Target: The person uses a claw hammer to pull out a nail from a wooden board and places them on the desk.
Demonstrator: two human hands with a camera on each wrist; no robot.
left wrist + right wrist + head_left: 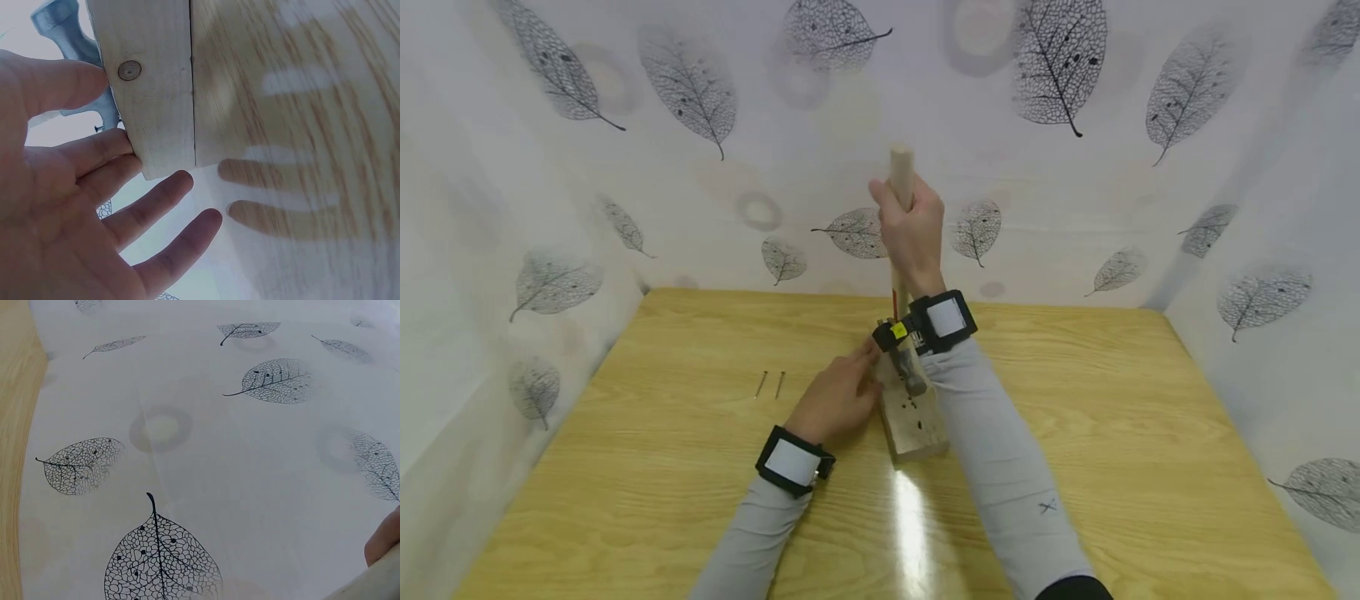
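My right hand [916, 229] grips the pale wooden handle of a hammer [901, 162], which stands nearly upright. Its metal head [912, 379] is down at the top of a wooden block [917, 437], partly hidden by the right wrist camera. Several dark spots mark the block's top. With outstretched fingers, my left hand [835, 402] touches the block's left side. In the left wrist view, the thumb and two fingertips of that hand [53, 194] rest against the block [153, 112], and the grey hammer head [72, 37] shows behind. The right wrist view catches only a finger [382, 537] and some handle [375, 581].
Two nails [780, 384] lie side by side on the wood-grain table [700, 350], left of the block. A pale cloth with leaf prints [850, 125] hangs behind the table and along both sides.
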